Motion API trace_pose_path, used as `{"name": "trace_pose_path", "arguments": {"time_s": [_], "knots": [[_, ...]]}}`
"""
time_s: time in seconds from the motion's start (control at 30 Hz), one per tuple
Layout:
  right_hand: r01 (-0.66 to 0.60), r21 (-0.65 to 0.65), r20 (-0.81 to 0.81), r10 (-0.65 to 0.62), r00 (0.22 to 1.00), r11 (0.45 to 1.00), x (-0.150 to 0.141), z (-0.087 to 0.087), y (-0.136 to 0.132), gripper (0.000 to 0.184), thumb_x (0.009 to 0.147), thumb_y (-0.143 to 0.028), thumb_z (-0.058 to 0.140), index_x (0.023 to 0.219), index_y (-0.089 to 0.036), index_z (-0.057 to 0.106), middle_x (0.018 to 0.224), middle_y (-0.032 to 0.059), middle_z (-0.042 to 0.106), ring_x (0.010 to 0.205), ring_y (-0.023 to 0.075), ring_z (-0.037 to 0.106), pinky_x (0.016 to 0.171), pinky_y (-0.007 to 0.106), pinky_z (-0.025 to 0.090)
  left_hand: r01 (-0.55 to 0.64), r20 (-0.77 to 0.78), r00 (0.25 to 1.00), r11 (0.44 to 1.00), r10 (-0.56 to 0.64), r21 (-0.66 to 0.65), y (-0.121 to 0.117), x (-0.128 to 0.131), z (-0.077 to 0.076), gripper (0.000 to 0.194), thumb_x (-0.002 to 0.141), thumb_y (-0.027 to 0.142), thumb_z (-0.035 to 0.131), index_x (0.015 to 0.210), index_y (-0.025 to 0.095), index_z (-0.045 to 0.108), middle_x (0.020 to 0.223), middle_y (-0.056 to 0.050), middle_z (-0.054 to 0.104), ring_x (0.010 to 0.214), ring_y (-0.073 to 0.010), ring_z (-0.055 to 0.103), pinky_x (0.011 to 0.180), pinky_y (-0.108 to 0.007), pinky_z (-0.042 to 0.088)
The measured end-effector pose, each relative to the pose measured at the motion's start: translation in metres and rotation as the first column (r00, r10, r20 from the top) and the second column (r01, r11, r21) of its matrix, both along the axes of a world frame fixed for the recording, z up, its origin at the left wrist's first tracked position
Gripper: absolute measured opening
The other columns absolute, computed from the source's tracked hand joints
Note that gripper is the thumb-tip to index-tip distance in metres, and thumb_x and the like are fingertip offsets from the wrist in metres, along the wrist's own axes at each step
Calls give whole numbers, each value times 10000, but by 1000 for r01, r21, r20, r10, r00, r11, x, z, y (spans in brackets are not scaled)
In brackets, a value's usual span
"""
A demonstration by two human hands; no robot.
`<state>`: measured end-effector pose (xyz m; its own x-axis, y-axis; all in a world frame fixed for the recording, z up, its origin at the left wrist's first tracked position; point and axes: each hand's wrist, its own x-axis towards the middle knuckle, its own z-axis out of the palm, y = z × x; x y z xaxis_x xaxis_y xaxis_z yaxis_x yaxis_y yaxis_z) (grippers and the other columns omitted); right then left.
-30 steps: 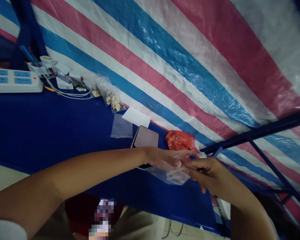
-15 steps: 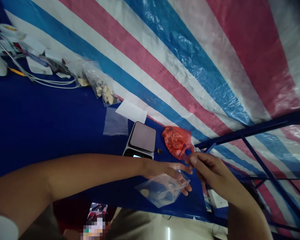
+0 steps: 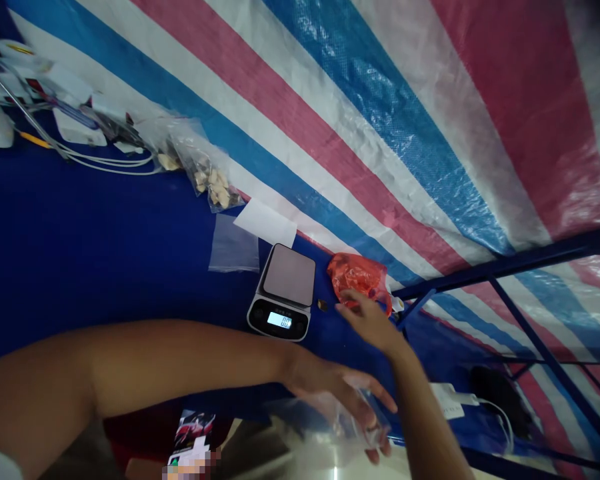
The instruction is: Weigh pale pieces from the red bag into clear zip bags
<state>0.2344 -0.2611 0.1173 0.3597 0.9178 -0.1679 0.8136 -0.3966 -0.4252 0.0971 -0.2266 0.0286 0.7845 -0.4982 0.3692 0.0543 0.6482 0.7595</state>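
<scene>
My left hand holds a clear plastic bag, its fingers curled around and partly inside the film near the table's front edge. What lies in the bag is blurred. My right hand is open over the near side of a red plastic bag, fingers stretched to the left and holding nothing I can see. Just left of its fingertips, a small brown piece lies on the blue table. A kitchen scale with a lit display reading about 0.0 stands left of that piece.
A flat clear bag and white paper lie behind the scale. Bags of pale chunks, cables and white devices line the back left. A white box and blue frame bars are at right. A person's hand with a phone shows below.
My right hand has moved left and away from the clear bag, toward the red bag. My left hand has lowered with the clear bag, uncovering the scale's display.
</scene>
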Motion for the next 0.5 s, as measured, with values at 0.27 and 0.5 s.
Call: {"name": "trace_pose_path", "arguments": {"time_s": [0.27, 0.5], "knots": [[14, 157, -27, -10, 1000, 987, 1, -42, 7, 268, 896, -403, 630, 1021, -175, 693, 956, 81, 711, 810, 210, 645, 790, 356, 520, 113, -184, 974, 986, -135, -121, 23, -9, 7, 612, 746, 428, 823, 1258, 281, 521, 1082, -33, 669, 1076, -268, 713, 967, -470, 446], [11, -15, -231, -14, 973, 1000, -16, 64, -52, 375, 915, -513, 679, 1128, -207, 724, 916, 46, 740, 776, 189, 660, 713, 295, 520, -151, -255, 962, 971, 101, -186, 29, 3, -11, 629, 757, 554, 762, 1255, 240, 540, 1109, -60, 671, 1046, -258, 686, 960, -462, 447]]}}
